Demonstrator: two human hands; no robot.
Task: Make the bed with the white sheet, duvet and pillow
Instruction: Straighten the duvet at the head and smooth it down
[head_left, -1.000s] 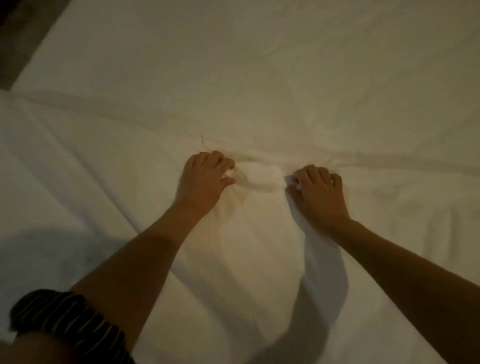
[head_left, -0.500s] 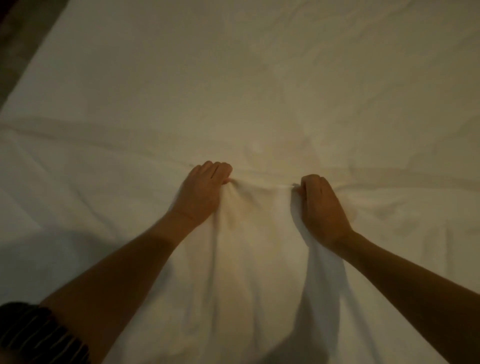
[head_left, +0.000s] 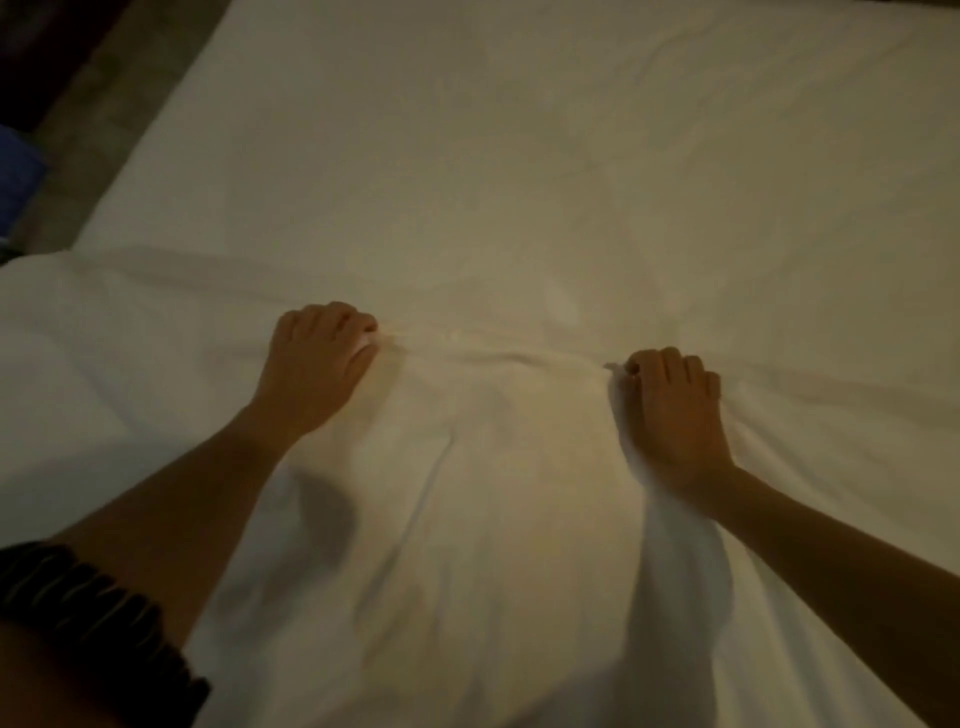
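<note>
text: none readable, 0 marks in view
white bedding (head_left: 519, 171): plain, no print, tag or brand showing
sleeve (head_left: 88, 618): dark with thin pale stripes, no lettering
blue object (head_left: 15, 174): at left edge, too blurred and dark to read

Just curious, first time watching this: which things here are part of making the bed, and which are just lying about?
Part of the job: left hand and right hand, each gripping the edge of the loose white cloth; flat white sheet beyond.
Just about: blue object at the left edge; floor strip; dark striped sleeve.
</note>
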